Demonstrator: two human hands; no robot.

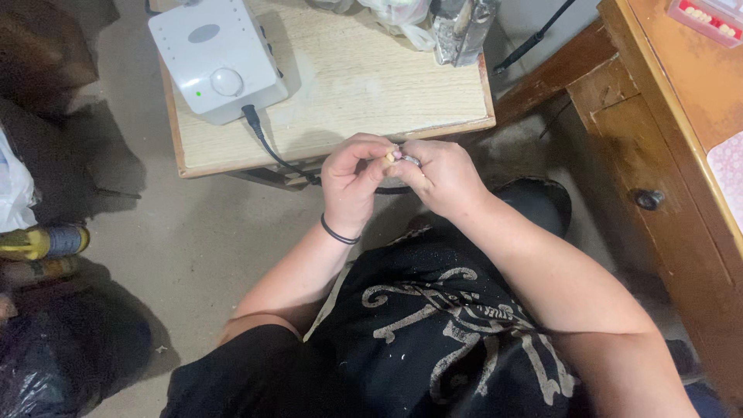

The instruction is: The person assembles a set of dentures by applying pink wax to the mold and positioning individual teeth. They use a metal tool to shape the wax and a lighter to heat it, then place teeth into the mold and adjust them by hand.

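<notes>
Pinkish small piece (392,155) pinched in left hand (352,182) fingertips, right hand (443,176) closed around slim metal tool (409,160) touching it, white control box (217,58) on wooden stand (371,85) behind.

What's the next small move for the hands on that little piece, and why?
Probably keep the left hand pinching the small pink and cream piece steady while the right hand brings the metal-tipped tool lightly against it. Both hands meet at the piece just off the edge of the small wooden table, and a black cord runs from the white control box toward them.
</notes>
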